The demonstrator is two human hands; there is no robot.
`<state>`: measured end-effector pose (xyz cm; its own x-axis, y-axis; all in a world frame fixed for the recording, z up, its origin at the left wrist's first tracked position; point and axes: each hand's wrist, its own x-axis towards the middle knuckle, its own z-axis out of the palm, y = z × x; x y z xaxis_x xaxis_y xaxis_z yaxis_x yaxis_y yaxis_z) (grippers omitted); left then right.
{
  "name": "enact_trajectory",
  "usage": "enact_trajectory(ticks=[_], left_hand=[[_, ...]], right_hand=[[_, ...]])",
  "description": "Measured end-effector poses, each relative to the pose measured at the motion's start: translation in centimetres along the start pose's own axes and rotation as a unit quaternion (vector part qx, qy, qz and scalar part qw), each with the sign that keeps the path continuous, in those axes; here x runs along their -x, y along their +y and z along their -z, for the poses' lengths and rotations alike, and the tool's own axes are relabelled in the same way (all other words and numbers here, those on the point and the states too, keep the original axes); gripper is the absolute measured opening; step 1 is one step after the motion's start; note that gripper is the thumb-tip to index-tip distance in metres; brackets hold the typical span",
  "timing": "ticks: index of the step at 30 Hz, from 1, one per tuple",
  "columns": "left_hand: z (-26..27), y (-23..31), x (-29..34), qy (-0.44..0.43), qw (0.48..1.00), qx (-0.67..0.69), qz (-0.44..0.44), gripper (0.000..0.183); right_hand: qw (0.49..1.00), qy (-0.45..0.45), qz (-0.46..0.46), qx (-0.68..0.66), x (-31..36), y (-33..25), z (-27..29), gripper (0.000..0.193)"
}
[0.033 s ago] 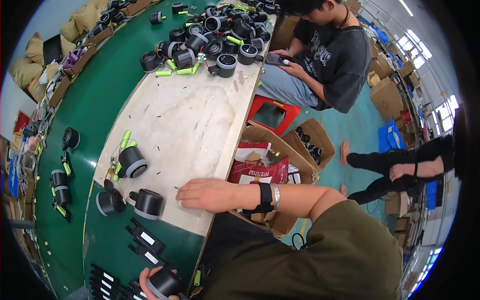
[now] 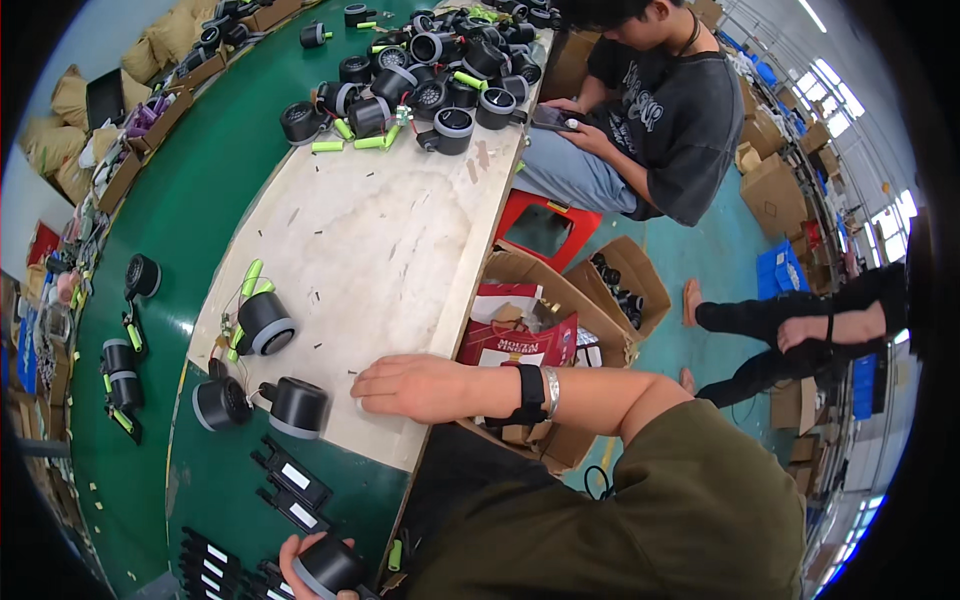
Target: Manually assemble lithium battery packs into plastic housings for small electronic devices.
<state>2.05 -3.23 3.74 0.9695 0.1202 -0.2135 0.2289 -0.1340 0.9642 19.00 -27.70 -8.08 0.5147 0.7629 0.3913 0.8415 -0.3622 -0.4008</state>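
At the bottom of the view, my left hand [image 2: 292, 566] grips a black cylindrical unit with a grey ring [image 2: 332, 566]. My right hand [image 2: 405, 388] lies palm down on the pale board [image 2: 370, 260], fingers stretched out, with a tiny dark screw [image 2: 352, 372] by the fingertips. Left of that hand sit more such units: one upright [image 2: 297, 405], one tipped [image 2: 222, 402], and one farther off [image 2: 265, 322] with bright green cells [image 2: 252, 278] and thin wires. Black plastic brackets with white labels [image 2: 292, 478] lie between the board and my left hand.
A heap of black units with green cells [image 2: 430, 85] covers the board's far end. Several units lie on the green table [image 2: 190, 200] at left. Open cartons [image 2: 610, 345] stand right of the table edge. A seated person [image 2: 655, 110] holds a phone; another person's legs [image 2: 745, 335] show at right.
Both my hands stay where they were. Only the person at the far right has shifted slightly.
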Motion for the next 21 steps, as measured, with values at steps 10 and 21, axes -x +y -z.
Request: enact_trajectory(ticks=[10, 21], left_hand=[[0.4, -0.5, 0.4, 0.018, 1.0, 0.001, -0.006, 0.088], [1.8, -2.6, 0.4, -0.004, 1.0, -0.012, -0.011, 0.085]], right_hand=[[0.993, 0.06, -0.062, 0.08, -3.2, 5.0, 0.6, 0.026], [0.999, -0.016, -0.018, 0.038, -4.4, 4.8, -0.3, 0.03]])
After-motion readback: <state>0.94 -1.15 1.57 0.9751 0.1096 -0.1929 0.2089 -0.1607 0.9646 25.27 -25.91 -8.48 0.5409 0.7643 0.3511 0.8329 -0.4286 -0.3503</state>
